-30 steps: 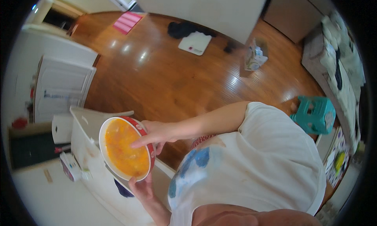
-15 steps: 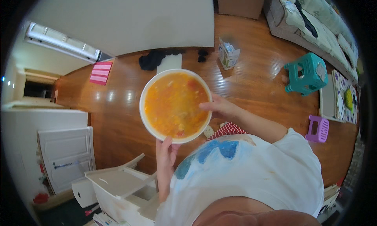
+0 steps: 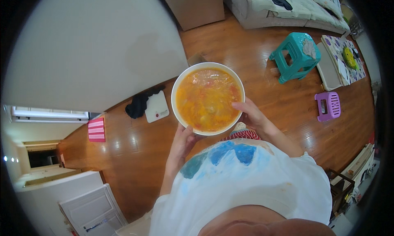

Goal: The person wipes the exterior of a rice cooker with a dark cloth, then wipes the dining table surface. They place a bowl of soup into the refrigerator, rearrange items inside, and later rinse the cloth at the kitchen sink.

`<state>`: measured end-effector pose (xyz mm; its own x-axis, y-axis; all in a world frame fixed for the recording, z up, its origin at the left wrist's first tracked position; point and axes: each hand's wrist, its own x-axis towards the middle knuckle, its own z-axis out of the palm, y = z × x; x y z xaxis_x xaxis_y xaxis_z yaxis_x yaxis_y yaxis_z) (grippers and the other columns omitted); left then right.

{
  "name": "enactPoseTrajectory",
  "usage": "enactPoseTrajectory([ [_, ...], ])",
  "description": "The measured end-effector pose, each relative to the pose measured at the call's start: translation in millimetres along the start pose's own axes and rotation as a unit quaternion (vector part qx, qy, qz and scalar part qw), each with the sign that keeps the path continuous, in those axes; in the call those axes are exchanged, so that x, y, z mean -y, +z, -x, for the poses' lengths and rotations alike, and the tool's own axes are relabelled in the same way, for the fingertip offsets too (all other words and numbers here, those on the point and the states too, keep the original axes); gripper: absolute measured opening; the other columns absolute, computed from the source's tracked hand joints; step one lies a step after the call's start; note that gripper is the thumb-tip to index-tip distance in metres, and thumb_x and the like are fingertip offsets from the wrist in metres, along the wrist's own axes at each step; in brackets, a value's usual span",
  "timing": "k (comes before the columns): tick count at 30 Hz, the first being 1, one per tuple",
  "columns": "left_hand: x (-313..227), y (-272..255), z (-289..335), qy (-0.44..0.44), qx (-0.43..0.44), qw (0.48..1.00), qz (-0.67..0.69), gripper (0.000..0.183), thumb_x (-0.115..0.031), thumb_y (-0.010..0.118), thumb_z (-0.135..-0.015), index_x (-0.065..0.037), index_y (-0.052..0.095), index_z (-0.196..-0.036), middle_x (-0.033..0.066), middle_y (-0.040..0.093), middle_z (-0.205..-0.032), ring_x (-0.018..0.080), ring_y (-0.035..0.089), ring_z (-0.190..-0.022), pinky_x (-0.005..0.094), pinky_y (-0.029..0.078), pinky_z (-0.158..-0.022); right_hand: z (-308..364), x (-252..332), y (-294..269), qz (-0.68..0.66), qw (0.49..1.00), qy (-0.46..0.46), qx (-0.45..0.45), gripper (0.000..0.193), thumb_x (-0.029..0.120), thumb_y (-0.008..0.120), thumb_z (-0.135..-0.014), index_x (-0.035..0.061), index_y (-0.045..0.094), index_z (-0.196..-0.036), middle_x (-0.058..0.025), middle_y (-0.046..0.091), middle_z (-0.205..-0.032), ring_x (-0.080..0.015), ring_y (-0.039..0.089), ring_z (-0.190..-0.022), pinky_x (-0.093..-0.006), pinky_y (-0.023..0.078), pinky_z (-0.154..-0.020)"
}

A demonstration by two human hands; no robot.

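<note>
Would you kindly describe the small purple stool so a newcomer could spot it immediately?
Start at the wooden floor, right of the soup bowl. Past the taller teal stool, nearer the right edge, sits the purple stool: the lower one, with a slotted top.

A glossy wooden floor (image 3: pixel 230 51) carries everything. Up and to the right of the right hand (image 3: pixel 250 115) a teal plastic stool (image 3: pixel 296 55) stands on it, and level with that hand, further right, a small purple stool (image 3: pixel 328 106). Beyond the teal stool lie a flat grey board (image 3: pixel 328 70) and a patterned mat (image 3: pixel 347 57). Left of the left hand (image 3: pixel 182 141) a white flat scale (image 3: pixel 156 107) lies touching a dark bundle of cloth (image 3: pixel 137 104); further left lies a pink striped mat (image 3: pixel 96 129).
</note>
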<state>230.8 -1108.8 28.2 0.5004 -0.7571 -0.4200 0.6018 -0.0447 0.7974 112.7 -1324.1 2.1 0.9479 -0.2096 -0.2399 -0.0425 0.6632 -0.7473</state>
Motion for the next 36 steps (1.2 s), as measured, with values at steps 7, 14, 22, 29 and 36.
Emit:
enactPoseTrajectory([
  [7, -25, 47, -113, -0.024, 0.084, 0.996, 0.017, 0.072, -0.068, 0.021, -0.093, -0.015, 0.034, -0.140, 0.0127, 0.056, -0.127, 0.0243, 0.061, -0.108, 0.0371, 0.055, -0.083, -30, 77, -71, -0.045, 0.993, -0.028, -0.109, 0.060, 0.029, 0.063, -0.085, 0.0024, 0.041, -0.134, -0.0146, 0.058, -0.119, -0.0229, 0.066, -0.098, -0.0368, 0.062, -0.066],
  [14, -44, -5, -238, -0.007, -0.077, 0.993, 0.094, 0.046, -0.051, 0.037, -0.100, -0.011, 0.058, -0.089, 0.0109, 0.066, -0.099, 0.0239, 0.064, -0.093, 0.0306, 0.051, -0.076, -86, 129, -138, -0.095, 0.975, -0.081, -0.185, 0.055, 0.026, 0.060, -0.087, -0.0032, 0.043, -0.130, -0.0162, 0.061, -0.116, -0.0253, 0.067, -0.095, -0.0408, 0.061, -0.070],
  [22, -118, -48, -415, 0.075, -0.105, 0.979, 0.160, 0.031, -0.032, 0.048, -0.100, -0.012, 0.048, -0.077, 0.0014, 0.049, -0.067, 0.0171, 0.053, -0.069, 0.0290, 0.045, -0.063, -170, 187, -188, -0.123, 0.924, -0.174, -0.319, 0.052, 0.025, 0.059, -0.086, -0.0018, 0.046, -0.128, -0.0135, 0.063, -0.114, -0.0233, 0.067, -0.094, -0.0370, 0.061, -0.067],
  [29, -198, -8, -535, 0.101, -0.076, 0.992, 0.029, 0.020, -0.025, 0.050, -0.099, -0.006, 0.056, -0.098, 0.0033, 0.057, -0.077, 0.0147, 0.055, -0.072, 0.0260, 0.046, -0.065, -235, 246, -232, -0.128, 0.911, -0.183, -0.346, 0.053, 0.026, 0.060, -0.086, -0.0008, 0.045, -0.129, -0.0134, 0.063, -0.115, -0.0246, 0.066, -0.097, -0.0402, 0.061, -0.068],
  [36, -215, -10, -611, 0.133, -0.142, 0.979, 0.061, 0.023, -0.029, 0.050, -0.098, -0.008, 0.055, -0.091, 0.0033, 0.057, -0.077, 0.0150, 0.055, -0.072, 0.0266, 0.047, -0.065, -299, 312, -305, -0.131, 0.918, -0.158, -0.339, 0.055, 0.023, 0.061, -0.085, -0.0002, 0.043, -0.131, -0.0134, 0.060, -0.119, -0.0253, 0.063, -0.103, -0.0394, 0.055, -0.085],
])
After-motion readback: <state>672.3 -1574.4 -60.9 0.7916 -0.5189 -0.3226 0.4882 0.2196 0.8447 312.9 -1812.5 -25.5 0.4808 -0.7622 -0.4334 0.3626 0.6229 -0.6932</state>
